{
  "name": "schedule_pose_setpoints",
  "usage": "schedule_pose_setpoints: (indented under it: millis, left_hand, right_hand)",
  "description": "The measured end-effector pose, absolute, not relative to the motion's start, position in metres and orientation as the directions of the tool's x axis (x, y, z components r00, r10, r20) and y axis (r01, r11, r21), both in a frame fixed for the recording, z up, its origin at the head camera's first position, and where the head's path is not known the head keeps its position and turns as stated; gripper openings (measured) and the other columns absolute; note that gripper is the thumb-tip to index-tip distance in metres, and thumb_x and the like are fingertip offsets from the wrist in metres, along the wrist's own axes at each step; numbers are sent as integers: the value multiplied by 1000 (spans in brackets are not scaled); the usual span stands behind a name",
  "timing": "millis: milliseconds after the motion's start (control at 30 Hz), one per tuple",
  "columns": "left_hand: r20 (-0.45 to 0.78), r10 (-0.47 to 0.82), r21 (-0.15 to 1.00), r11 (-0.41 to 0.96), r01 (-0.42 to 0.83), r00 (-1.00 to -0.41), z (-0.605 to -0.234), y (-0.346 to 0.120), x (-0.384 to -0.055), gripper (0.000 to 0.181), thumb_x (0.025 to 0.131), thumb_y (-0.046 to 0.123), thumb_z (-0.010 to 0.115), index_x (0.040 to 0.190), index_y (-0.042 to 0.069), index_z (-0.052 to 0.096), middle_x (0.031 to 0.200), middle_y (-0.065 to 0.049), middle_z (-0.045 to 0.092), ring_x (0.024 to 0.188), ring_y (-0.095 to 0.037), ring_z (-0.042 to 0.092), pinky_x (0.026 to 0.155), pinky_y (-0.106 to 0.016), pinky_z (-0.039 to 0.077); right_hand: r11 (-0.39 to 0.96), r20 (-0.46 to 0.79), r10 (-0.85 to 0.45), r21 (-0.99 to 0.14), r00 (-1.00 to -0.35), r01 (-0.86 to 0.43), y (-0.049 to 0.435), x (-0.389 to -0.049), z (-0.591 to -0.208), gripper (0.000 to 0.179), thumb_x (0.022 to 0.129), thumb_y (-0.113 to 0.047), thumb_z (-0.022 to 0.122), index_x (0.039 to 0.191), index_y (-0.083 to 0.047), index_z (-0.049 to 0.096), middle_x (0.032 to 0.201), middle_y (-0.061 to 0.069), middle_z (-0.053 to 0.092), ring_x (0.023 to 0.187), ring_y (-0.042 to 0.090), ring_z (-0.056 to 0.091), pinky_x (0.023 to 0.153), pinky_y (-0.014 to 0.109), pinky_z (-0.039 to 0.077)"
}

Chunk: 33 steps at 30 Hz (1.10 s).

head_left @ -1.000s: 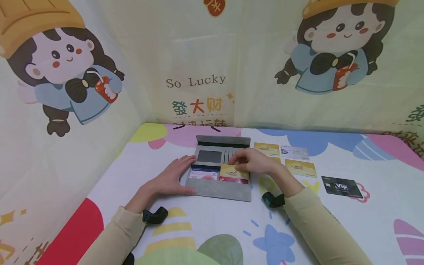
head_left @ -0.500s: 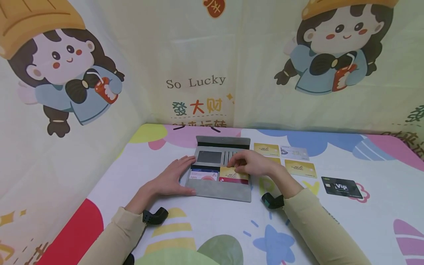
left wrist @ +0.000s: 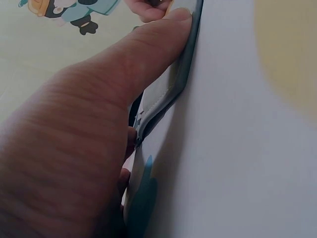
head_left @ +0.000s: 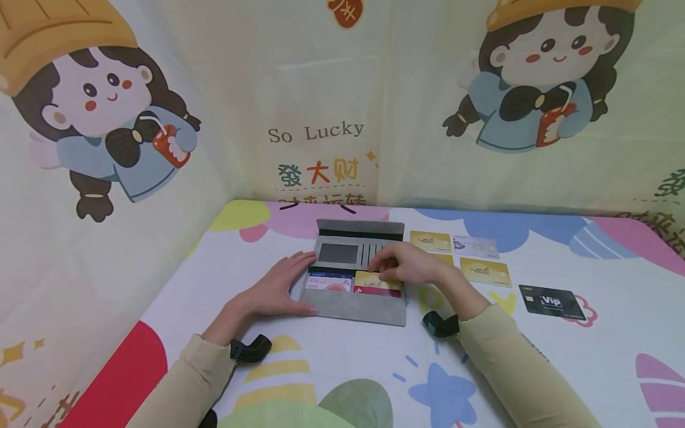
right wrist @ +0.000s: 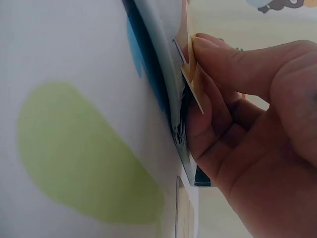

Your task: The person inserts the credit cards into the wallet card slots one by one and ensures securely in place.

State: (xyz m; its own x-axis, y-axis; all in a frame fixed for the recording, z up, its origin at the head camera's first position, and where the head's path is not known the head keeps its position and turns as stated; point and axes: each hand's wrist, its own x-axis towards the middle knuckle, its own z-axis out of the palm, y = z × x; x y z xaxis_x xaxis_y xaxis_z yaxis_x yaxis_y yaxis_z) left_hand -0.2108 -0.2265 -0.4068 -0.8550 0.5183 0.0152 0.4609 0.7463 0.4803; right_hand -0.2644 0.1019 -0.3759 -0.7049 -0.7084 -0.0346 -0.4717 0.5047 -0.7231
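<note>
A grey wallet (head_left: 355,308) lies unfolded on the table. My left hand (head_left: 275,290) rests at its left side in the head view, fingers extended along the edge and thumb on the lower left corner. With thumb and fingers, my right hand (head_left: 413,263) pinches the upper edge of a gold card (head_left: 368,279), which sits partly in the lower right pocket, in front of the wallet's slits. A red strip of another card (head_left: 377,292) shows below it. In the left pocket sits a pink-and-white card (head_left: 327,283) with a blue top. The right wrist view shows the thumb against the gold card (right wrist: 198,89).
Right of the wallet lie a gold card (head_left: 430,241), a silver card (head_left: 476,246), another gold card (head_left: 485,271) and a black Vip card (head_left: 552,302). One more gold card (head_left: 445,258) is partly behind the right hand. A printed cloth (head_left: 321,71) hangs behind the table.
The gold card under my right hand has slid down a little, deeper into the right pocket, and the hand has dropped slightly with it. My left hand stays where it was.
</note>
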Motion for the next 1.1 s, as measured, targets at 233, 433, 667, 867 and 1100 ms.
schedule_pose_setpoints:
  millis: [233, 433, 667, 867, 1100]
  left_hand:
    - [20, 524, 484, 740, 467, -851, -406, -227, -210, 108, 75, 58, 79, 158, 9, 32, 165, -9, 25, 152, -33, 12, 121, -59, 9]
    - [18, 522, 485, 741, 464, -853, -406, -226, -211, 108, 75, 58, 79, 158, 10, 31, 165, -9, 25, 152, -33, 13, 120, -59, 10]
    - [15, 521, 488, 741, 461, -853, -406, -227, -210, 108, 75, 58, 78, 158, 9, 31, 165, -10, 25, 152, -33, 13, 120, -60, 10]
    - [13, 522, 486, 742, 462, -853, -406, -226, -210, 108, 75, 57, 79, 158, 9, 31, 165, -9, 25, 152, -33, 12, 120, -59, 10]
    - [9, 520, 483, 745, 459, -854, -406, -226, -210, 107, 75, 57, 79, 159, 10, 31, 165, -8, 24, 153, -32, 12, 121, -58, 9]
  right_hand:
    - [487, -43, -725, -739, -688, -466, 102, -264, -376, 20, 92, 0, 70, 107, -9, 78, 94, 0, 66, 82, 20, 59, 76, 33, 53]
    - [478, -50, -727, -753, -685, -453, 102, -263, -374, 19, 92, 0, 70, 107, -9, 78, 91, 1, 66, 81, 21, 59, 75, 33, 53]
    - [471, -62, -732, -766, -679, -437, 102, -264, -375, 19, 92, 0, 69, 107, -8, 77, 89, 1, 66, 80, 21, 58, 75, 33, 52]
    - [467, -61, -734, -769, -677, -437, 102, -263, -373, 19, 92, 0, 68, 107, -8, 76, 87, 2, 65, 79, 22, 58, 74, 34, 51]
    - [464, -60, -736, -771, -675, -437, 102, -264, -375, 19, 93, -1, 68, 108, -8, 76, 86, 2, 65, 79, 22, 58, 74, 34, 51]
